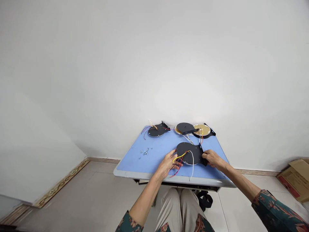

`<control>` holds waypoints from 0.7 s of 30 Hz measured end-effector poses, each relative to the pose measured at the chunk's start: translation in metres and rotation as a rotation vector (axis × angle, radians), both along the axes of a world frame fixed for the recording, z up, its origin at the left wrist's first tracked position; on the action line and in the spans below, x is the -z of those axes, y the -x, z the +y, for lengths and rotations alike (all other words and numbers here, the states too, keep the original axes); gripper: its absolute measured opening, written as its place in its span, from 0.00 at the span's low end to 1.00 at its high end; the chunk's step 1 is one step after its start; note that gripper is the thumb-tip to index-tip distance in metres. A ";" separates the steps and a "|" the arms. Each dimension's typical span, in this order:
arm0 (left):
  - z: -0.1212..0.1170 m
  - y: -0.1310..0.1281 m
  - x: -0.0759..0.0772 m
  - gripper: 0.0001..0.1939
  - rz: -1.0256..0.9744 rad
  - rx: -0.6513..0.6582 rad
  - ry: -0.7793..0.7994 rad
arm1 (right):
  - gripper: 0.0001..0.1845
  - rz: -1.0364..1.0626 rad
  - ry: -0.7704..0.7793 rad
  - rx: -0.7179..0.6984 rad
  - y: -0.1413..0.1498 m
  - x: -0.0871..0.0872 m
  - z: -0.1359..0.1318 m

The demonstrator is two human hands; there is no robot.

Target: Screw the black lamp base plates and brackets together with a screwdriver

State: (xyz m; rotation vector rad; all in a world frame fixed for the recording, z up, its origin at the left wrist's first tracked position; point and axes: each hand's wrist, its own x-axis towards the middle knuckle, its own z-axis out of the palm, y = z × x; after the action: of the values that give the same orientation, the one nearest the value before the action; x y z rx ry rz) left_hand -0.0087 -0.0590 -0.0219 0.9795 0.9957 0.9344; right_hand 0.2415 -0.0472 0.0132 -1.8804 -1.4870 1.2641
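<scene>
A black plate [196, 157] is at the near side of the blue table [135, 161], between the two hands, its flat face up. The right hand [212, 158] grips it by the flange [203, 155] on its right edge, fingers closed there. The left hand [169, 163] is at the opposite rim, its fingers partly spread beside the wires (whether it truly grips the rim I cannot tell). A yellow wire [178, 157], a white wire [193, 165] and red wires [178, 170] trail from the plate toward the near edge. Loose screws [145, 151] lie to the left. Along the back sit a wired black unit [157, 131], a black-topped disc [184, 126] and, next to it, a gold disc [205, 130].
</scene>
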 end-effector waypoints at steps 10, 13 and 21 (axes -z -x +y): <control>-0.009 -0.012 -0.010 0.43 -0.181 0.087 -0.010 | 0.11 0.139 0.033 0.027 0.000 0.002 -0.008; -0.010 -0.011 -0.010 0.45 -0.234 0.100 0.005 | 0.12 0.191 0.062 0.037 -0.001 0.003 -0.010; -0.006 -0.007 -0.004 0.42 -0.225 0.074 0.018 | 0.16 0.327 0.153 0.073 -0.008 0.000 -0.007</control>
State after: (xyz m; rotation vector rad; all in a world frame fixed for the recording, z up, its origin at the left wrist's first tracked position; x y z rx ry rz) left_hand -0.0014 -0.0647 -0.0176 0.8693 0.7722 0.9493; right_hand 0.2495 -0.0546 0.0133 -1.6990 -1.1704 1.5987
